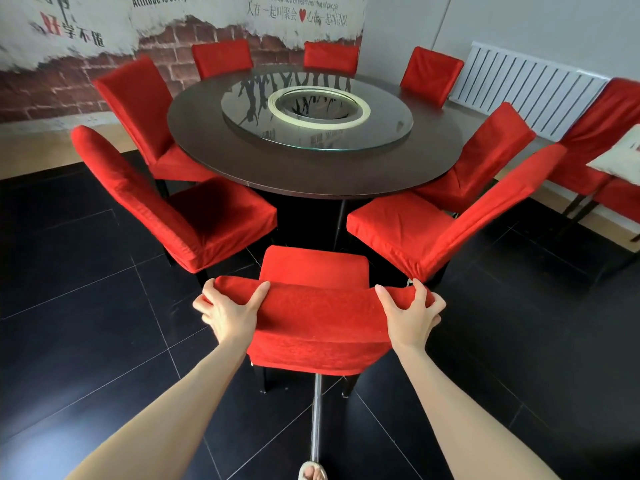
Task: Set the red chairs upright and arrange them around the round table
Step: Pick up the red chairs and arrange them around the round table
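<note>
Gripping the nearest red chair (313, 263) by its backrest (318, 306) with both hands: the left hand (228, 313) is curled over the left end and the right hand (410, 315) over the right end, so neither is nearer and the backrest's long edge runs straight across, side to side. The chair stands upright with its seat pointing dead ahead at the round table (311, 168), lined up with the gap between the left neighbour chair (194, 223) and the right neighbour chair (415, 230) — looks like a straight push forward would tuck it in.
</note>
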The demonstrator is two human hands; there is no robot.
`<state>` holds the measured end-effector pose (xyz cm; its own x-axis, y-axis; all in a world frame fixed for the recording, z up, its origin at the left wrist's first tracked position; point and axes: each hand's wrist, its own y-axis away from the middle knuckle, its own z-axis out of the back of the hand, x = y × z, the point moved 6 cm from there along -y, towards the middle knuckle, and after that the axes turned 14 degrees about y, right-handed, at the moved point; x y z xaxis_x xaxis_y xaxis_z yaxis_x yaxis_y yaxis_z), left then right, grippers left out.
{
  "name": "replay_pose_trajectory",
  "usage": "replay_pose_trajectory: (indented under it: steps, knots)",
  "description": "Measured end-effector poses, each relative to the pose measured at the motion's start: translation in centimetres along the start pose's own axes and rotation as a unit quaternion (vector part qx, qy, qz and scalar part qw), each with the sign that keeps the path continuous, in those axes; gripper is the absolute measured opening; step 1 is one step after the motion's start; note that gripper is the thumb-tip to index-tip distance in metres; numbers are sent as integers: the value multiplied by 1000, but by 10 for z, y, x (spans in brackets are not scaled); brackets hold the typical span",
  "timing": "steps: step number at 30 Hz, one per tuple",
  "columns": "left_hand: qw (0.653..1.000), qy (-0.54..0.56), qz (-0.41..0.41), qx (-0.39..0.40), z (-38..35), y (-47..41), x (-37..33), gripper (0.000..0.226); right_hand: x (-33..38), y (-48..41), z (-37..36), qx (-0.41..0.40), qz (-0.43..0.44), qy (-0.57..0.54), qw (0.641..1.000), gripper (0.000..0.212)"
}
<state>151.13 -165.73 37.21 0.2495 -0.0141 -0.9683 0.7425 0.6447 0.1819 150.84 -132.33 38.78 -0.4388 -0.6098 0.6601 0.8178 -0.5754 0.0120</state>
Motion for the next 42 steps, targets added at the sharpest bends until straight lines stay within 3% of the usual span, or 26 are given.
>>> replay_pose_trajectory:
  steps: [16, 42]
  knots:
    - [999, -20, -24, -16, -90, -67, -56, 109, 56, -132, -24, -8, 16, 18, 1000, 76]
    - [999, -44, -29, -7, -110, -26, -37, 101, 4, -133, -11, -17, -27, -65, 997, 68]
